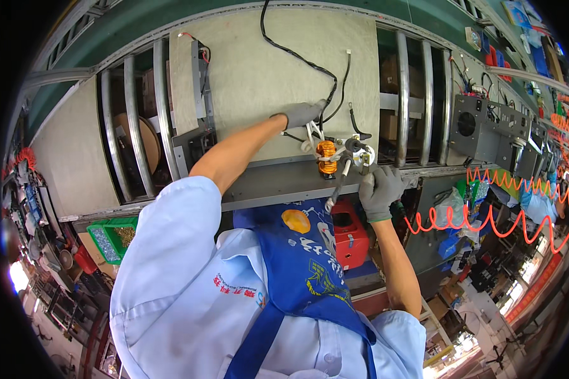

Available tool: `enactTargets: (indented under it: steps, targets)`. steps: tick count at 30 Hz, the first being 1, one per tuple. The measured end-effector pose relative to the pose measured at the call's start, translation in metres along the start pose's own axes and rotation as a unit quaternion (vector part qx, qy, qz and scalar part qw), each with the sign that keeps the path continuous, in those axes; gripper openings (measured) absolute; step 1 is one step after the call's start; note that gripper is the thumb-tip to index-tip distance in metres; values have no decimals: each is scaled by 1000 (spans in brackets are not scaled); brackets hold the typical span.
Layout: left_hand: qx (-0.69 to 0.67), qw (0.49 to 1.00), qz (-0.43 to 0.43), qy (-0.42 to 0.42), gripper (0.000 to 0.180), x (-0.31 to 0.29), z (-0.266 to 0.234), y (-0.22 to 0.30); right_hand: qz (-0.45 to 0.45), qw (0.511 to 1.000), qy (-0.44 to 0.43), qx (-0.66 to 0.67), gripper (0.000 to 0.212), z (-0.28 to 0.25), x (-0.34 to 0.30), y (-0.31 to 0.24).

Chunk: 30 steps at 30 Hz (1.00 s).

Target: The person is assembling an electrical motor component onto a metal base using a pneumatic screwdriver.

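Note:
A long grey metal panel lies along the bench's near edge. On its right part sit a copper-wound coil, a round white part and several thick white and black leads. My left hand, in a grey glove, is closed at the far side of the coil, around white leads and beside a black cable. My right hand, also gloved, is at the panel's right end, fingers curled; what it grips is hidden. A grey lead with a metal lug hangs over the near edge.
Metal rollers flank the pale board. A grey bracket with wires stands left. Right are a dark metal chassis and red coiled hoses. A red machine and green bin sit below the bench edge.

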<state>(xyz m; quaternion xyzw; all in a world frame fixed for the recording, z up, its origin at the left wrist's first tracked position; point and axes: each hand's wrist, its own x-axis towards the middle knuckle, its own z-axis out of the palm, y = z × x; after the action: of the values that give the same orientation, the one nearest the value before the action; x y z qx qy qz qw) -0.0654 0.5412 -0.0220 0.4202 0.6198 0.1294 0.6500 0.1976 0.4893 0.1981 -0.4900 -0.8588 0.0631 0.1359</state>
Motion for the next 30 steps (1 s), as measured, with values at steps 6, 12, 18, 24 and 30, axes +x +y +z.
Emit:
enactTargets:
  steps: [6,12,18,24,30]
  targets:
    - [-322,946,-29,-19,91,10,34,21,4,1000,6,-14,21,7,-1,-6]
    - [109,993,-15,-49,87,28,60,44,20,1000,1,-13,19,10,-4,-23]
    - [14,999,-7,-28,86,9,27,28,15,1000,15,0,18,6,-13,-20]
    - [262,960,-78,-59,92,-79,-41,54,29,999,23,-16,13,6,-14,-15]
    - [-372,870,-254,-200,101,-27,35,-48,47,999,20,-5,16,6,-17,-17]
